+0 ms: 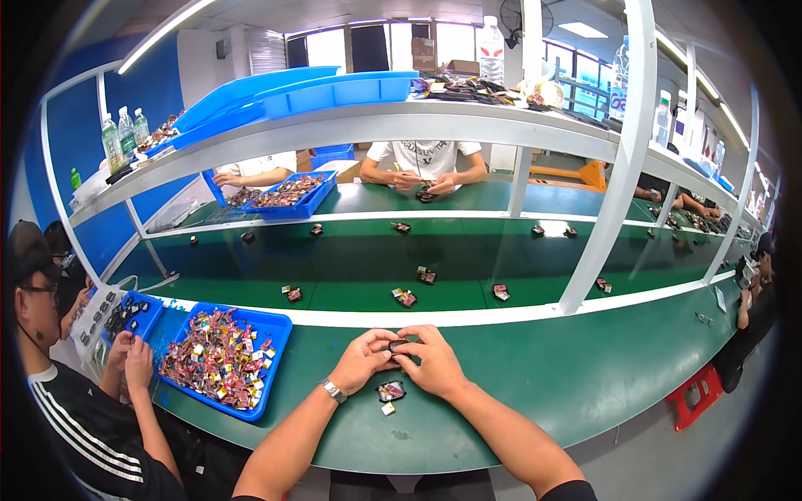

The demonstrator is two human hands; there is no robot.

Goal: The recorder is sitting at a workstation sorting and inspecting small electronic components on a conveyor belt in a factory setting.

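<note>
Small dark part [398, 345], pinched between curled fingers of both hands, left [364, 360], right [433, 362], above green bench [543, 376]

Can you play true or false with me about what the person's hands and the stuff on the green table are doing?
1. Both hands hold one small dark part together. True: the left hand and right hand pinch the small dark part between their fingertips.
2. The blue tray beside the left hand holds only water bottles. False: the blue tray is heaped with small colourful pieces.
3. Another small part lies on the table just below the hands. True: a dark and red piece rests on the green table.
4. The left wrist is bare. False: it wears a wristwatch.
5. The person works alone. False: a person in a white shirt sits across the belt.
</note>
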